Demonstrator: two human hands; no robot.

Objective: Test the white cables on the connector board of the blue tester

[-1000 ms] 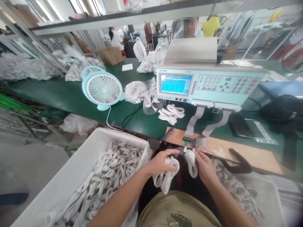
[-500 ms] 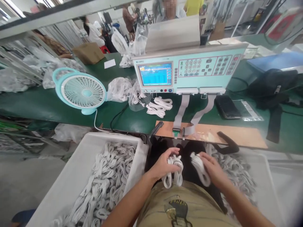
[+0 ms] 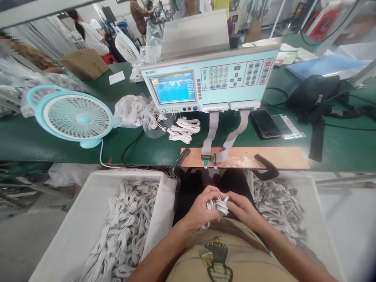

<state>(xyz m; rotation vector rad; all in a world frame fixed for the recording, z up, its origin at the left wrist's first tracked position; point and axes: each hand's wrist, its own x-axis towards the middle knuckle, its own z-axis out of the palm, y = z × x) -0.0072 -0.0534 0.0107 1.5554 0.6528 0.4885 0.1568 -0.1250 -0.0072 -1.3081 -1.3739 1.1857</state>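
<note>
In front of my body, my left hand (image 3: 207,207) is closed around a coiled white cable (image 3: 217,206), its loops showing between thumb and fingers. My right hand (image 3: 239,209) meets it from the right, fingertips pinching a small white cable end at the side of the coil. Just how many bundles are between the hands is hidden by the fingers. Past the hands, on a wooden board (image 3: 282,156) at the bench edge, lie two grey ribbon cables (image 3: 235,131) ending in small connectors. They run from a light-blue tester (image 3: 211,82) with a lit screen.
White bins of coiled cables stand at left (image 3: 84,196) and right (image 3: 315,207). On the green bench are a blue fan (image 3: 84,117), bagged cables (image 3: 131,111), two loose coils (image 3: 185,129), a phone (image 3: 266,123) and a black bag (image 3: 308,94). Black clamps grip the board. People are beyond.
My hands have come together. The right hand, which held a separate cable coil, now pinches a cable end at the left hand's coil. The view has shifted to the right.
</note>
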